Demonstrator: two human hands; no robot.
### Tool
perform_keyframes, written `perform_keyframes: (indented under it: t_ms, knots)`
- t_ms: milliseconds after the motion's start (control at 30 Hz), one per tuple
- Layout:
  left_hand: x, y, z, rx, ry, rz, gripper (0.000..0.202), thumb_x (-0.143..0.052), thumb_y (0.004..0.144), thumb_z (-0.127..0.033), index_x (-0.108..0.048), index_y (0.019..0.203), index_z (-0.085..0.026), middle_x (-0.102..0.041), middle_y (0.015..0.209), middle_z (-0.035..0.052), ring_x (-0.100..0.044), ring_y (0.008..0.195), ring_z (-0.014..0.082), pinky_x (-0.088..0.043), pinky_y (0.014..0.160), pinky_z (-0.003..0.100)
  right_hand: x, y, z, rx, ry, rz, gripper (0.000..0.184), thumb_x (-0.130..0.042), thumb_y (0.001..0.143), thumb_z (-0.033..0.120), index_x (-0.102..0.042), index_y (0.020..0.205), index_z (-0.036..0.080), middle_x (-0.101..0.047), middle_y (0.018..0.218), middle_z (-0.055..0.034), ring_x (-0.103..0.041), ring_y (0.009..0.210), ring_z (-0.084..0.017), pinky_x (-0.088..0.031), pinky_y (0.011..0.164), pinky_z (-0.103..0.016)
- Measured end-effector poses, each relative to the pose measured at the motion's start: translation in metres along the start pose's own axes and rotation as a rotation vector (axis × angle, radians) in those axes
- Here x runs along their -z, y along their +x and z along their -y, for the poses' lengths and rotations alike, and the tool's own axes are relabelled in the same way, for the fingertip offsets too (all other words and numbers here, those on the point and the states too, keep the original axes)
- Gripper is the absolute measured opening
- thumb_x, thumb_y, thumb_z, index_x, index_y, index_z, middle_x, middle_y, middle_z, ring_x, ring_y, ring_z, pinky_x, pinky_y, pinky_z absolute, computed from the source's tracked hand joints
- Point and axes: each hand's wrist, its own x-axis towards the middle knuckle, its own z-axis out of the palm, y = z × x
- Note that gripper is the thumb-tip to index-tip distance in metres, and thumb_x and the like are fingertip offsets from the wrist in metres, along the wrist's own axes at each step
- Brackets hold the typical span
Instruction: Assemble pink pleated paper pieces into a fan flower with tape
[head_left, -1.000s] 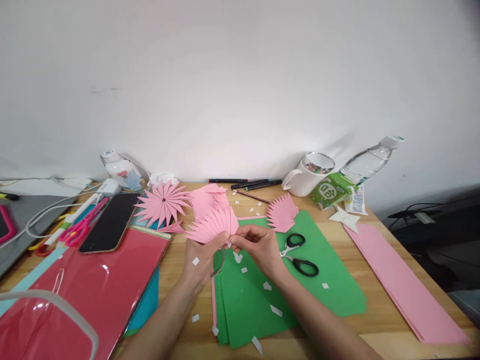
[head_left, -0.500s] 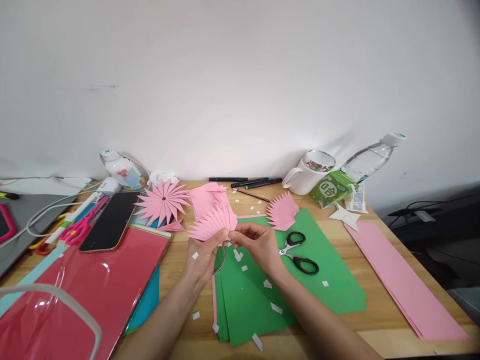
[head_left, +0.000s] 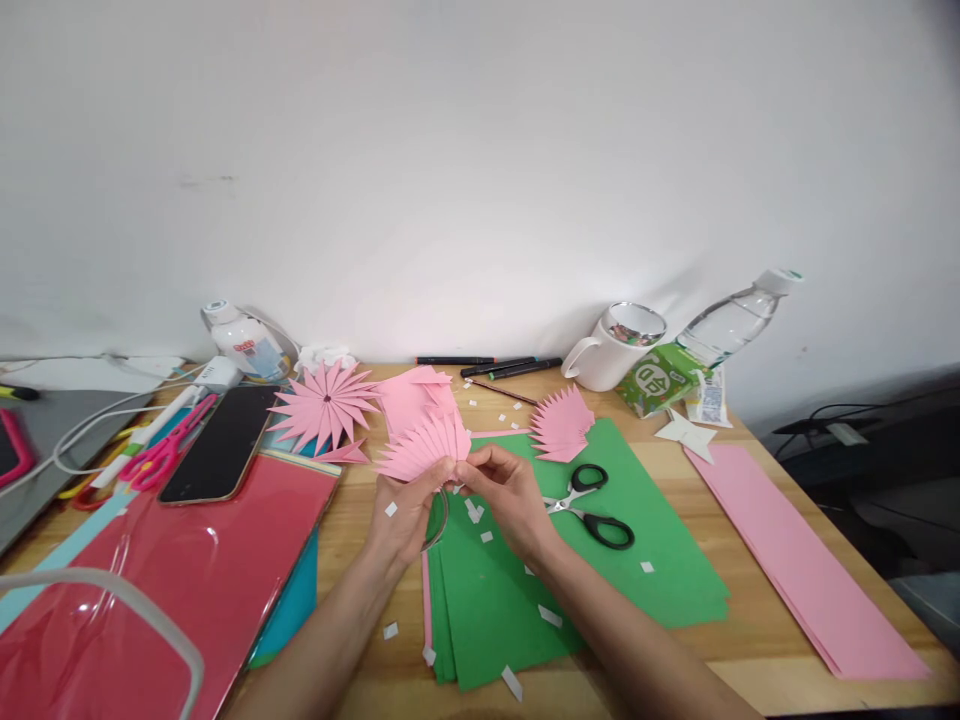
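My left hand (head_left: 405, 510) pinches the base of a pink folded paper fan (head_left: 426, 447), held just above the wooden table (head_left: 675, 470). My right hand (head_left: 504, 492) meets it from the right, fingertips closed on the same fan's base. A roll of clear tape (head_left: 439, 520) hangs under my left fingers. A finished pink paper flower (head_left: 325, 405) lies to the left, and a second pink fan (head_left: 562, 424) lies to the right. Black-handled scissors (head_left: 592, 510) rest on the green paper sheets (head_left: 660, 560) beside my right hand.
A red plastic folder (head_left: 187, 570), a black phone (head_left: 221, 445) and pink scissors (head_left: 161, 450) are at the left. At the back stand a white mug (head_left: 615, 348), a water bottle (head_left: 731, 320), a green tissue pack (head_left: 664, 378) and markers (head_left: 510, 368). Pink paper strips (head_left: 795, 555) lie right.
My hands have shifted slightly left and closer together on the pink fan; the right fingers have moved in toward its base. Nothing else has moved.
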Motion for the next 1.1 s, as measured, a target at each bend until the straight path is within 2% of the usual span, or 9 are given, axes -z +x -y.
perform_keyframes:
  t_ms: [167, 267, 367, 633, 700, 800, 867, 1000, 1100]
  knots:
    - [0.002, 0.002, -0.005, -0.044, 0.107, 0.027, 0.029, -0.084, 0.048, -0.022, -0.064, 0.067, -0.02, -0.065, 0.062, 0.0, -0.058, 0.056, 0.0142, -0.049, 0.053, 0.025, 0.008, 0.004, 0.006, -0.05, -0.094, 0.059, 0.032, -0.087, 0.053, 0.039, -0.066, 0.062, 0.016, -0.063, 0.056, 0.002, -0.056, 0.052, -0.01, -0.046, 0.054, -0.023]
    - [0.003, 0.002, -0.006, -0.014, 0.145, 0.052, 0.033, -0.084, 0.047, -0.022, -0.067, 0.076, -0.02, -0.069, 0.067, 0.0011, -0.061, 0.059, 0.0159, -0.051, 0.053, 0.026, 0.013, 0.007, 0.012, -0.076, -0.105, 0.07, 0.034, -0.086, 0.053, 0.042, -0.066, 0.064, 0.016, -0.064, 0.058, 0.0014, -0.056, 0.052, -0.011, -0.047, 0.054, -0.025]
    - [0.002, 0.0, -0.007, 0.018, 0.164, 0.106, 0.035, -0.083, 0.048, -0.02, -0.067, 0.079, -0.018, -0.069, 0.068, 0.0012, -0.061, 0.057, 0.015, -0.052, 0.053, 0.026, 0.016, 0.008, 0.016, -0.074, -0.148, 0.079, 0.035, -0.086, 0.052, 0.043, -0.066, 0.062, 0.016, -0.062, 0.055, 0.0022, -0.051, 0.048, -0.009, -0.042, 0.049, -0.023]
    - [0.0, -0.002, -0.012, 0.034, 0.2, 0.222, 0.02, -0.081, 0.052, -0.02, -0.065, 0.064, -0.017, -0.064, 0.057, 0.0012, -0.055, 0.049, 0.0123, -0.047, 0.048, 0.025, 0.016, 0.006, 0.016, -0.005, -0.138, 0.094, 0.041, -0.084, 0.053, 0.047, -0.055, 0.052, 0.018, -0.052, 0.046, 0.0055, -0.04, 0.043, -0.006, -0.032, 0.044, -0.02]
    - [0.002, -0.001, -0.013, 0.013, 0.195, 0.225, 0.018, -0.08, 0.053, -0.02, -0.065, 0.062, -0.017, -0.064, 0.058, 0.0008, -0.054, 0.049, 0.0118, -0.046, 0.048, 0.024, 0.016, 0.007, 0.016, -0.004, -0.146, 0.114, 0.042, -0.083, 0.054, 0.049, -0.056, 0.053, 0.018, -0.052, 0.046, 0.0056, -0.04, 0.044, -0.006, -0.033, 0.043, -0.02]
    - [0.005, -0.001, -0.011, -0.044, 0.226, 0.223, 0.017, -0.079, 0.054, -0.019, -0.065, 0.062, -0.017, -0.064, 0.06, 0.0009, -0.056, 0.052, 0.0127, -0.047, 0.05, 0.024, 0.016, 0.008, 0.016, -0.02, -0.135, 0.152, 0.041, -0.083, 0.054, 0.051, -0.059, 0.059, 0.018, -0.056, 0.053, 0.0046, -0.049, 0.049, -0.008, -0.041, 0.047, -0.021]
    - [0.006, 0.0, -0.009, -0.062, 0.266, 0.245, 0.016, -0.079, 0.056, -0.018, -0.066, 0.065, -0.016, -0.065, 0.061, 0.0011, -0.058, 0.054, 0.0133, -0.047, 0.051, 0.024, 0.016, 0.009, 0.014, -0.012, -0.088, 0.12, 0.041, -0.084, 0.053, 0.05, -0.059, 0.058, 0.018, -0.057, 0.054, 0.0048, -0.052, 0.05, -0.009, -0.046, 0.05, -0.022]
    - [0.007, 0.0, -0.005, -0.048, 0.269, 0.266, 0.019, -0.079, 0.056, -0.017, -0.067, 0.07, -0.014, -0.067, 0.064, 0.0006, -0.057, 0.054, 0.0122, -0.047, 0.052, 0.024, 0.016, 0.011, 0.007, 0.022, -0.028, 0.009, 0.043, -0.085, 0.048, 0.05, -0.057, 0.052, 0.018, -0.057, 0.049, 0.0048, -0.052, 0.046, -0.009, -0.046, 0.049, -0.022]
    - [0.008, 0.0, -0.005, 0.018, 0.252, 0.259, 0.026, -0.081, 0.056, -0.021, -0.068, 0.077, -0.014, -0.071, 0.072, 0.0038, -0.063, 0.057, 0.015, -0.051, 0.054, 0.025, 0.016, 0.013, 0.003, -0.008, -0.018, -0.046, 0.041, -0.086, 0.048, 0.049, -0.06, 0.053, 0.017, -0.061, 0.051, 0.003, -0.053, 0.046, -0.009, -0.047, 0.048, -0.023]
